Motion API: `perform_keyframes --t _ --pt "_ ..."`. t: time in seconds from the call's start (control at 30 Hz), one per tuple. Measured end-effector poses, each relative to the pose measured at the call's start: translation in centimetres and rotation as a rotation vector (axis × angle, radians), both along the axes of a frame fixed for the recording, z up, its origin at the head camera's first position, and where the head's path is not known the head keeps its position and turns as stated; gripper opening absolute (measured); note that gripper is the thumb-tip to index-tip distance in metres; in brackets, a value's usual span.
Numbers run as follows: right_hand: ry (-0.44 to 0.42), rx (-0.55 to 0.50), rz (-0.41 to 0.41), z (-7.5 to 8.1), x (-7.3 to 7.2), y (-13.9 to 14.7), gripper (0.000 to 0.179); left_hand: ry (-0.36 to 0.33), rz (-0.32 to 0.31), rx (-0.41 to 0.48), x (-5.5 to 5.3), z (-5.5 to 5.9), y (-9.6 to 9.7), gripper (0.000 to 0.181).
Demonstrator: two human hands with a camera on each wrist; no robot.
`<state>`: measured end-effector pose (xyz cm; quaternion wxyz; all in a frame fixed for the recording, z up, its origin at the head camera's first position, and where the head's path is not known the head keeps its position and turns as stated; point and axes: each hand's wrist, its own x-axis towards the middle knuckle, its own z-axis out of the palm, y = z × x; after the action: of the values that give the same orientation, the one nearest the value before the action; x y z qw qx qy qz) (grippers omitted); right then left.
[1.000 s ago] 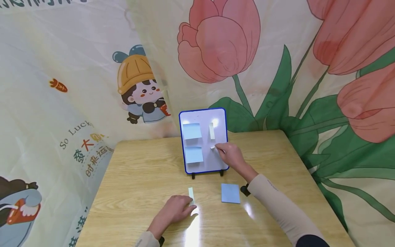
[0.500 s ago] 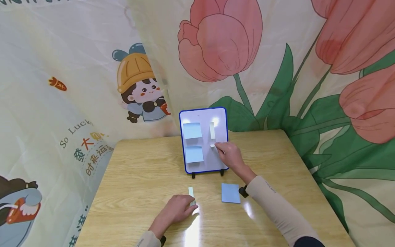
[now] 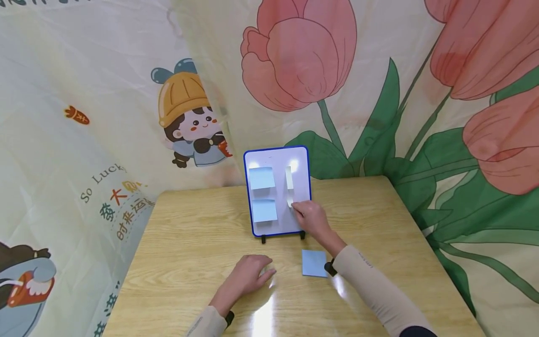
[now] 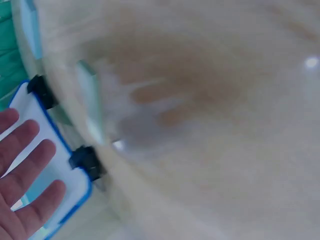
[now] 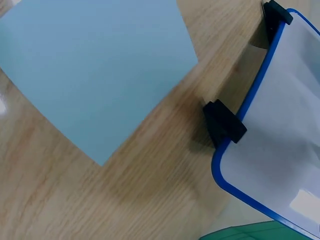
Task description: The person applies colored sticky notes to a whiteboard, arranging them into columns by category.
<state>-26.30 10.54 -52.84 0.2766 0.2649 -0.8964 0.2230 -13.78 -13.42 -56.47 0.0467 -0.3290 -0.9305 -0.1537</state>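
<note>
A small whiteboard [image 3: 281, 220] with a blue rim stands upright on black feet. Two blue sticky notes [image 3: 263, 210] are stuck one above the other on its left half. On the right half is a narrow pale strip note [image 3: 289, 178]; just below, my right hand [image 3: 315, 219] pinches the lower end of a second strip note [image 3: 289, 201] against the board. The right wrist view does not show that hand. My left hand [image 3: 246, 276] hovers over the table with its fingers extended, near a pale green strip pad [image 4: 91, 100] that it mostly hides in the head view.
A pad of blue sticky notes [image 3: 313, 263] lies on the wooden table [image 3: 189, 234], in front of the board and by the right wrist. Behind the table hangs a printed cloth [image 3: 236, 117] with tulips and a cartoon figure.
My right hand has slid slightly down the board, and more of the lower strip note shows. My left hand has lifted from the strip pad and shifted up and right.
</note>
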Motion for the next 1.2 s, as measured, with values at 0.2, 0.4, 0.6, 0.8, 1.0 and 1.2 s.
perform_keyframes --t 0.2,0.4,0.6,0.8,1.0,1.2 --pt "-0.056 -0.005 -0.017 -0.6 0.4 -0.2 0.014 0.086 0.037 0.011 -2.3 2.9 2.0 0.036" --pt "-0.056 -0.008 -0.019 -1.1 0.4 -0.2 0.015 0.182 0.094 -0.122 -4.8 5.0 3.8 0.051" --pt "-0.095 -0.001 -0.030 -1.6 0.3 0.0 0.016 0.182 0.122 -0.382 -7.7 5.0 5.5 0.061" --pt "-0.154 0.012 -0.043 -2.0 0.4 0.0 0.017 0.127 0.098 -0.512 -10.1 4.5 6.6 0.073" --pt "-0.166 -0.004 -0.043 -2.1 0.6 -0.1 0.019 0.067 0.096 -0.543 -11.5 4.6 7.0 0.075" --pt "-0.168 -0.013 -0.031 -2.2 0.4 -0.1 0.020 0.054 0.098 -0.556 -12.0 4.8 7.0 0.072"
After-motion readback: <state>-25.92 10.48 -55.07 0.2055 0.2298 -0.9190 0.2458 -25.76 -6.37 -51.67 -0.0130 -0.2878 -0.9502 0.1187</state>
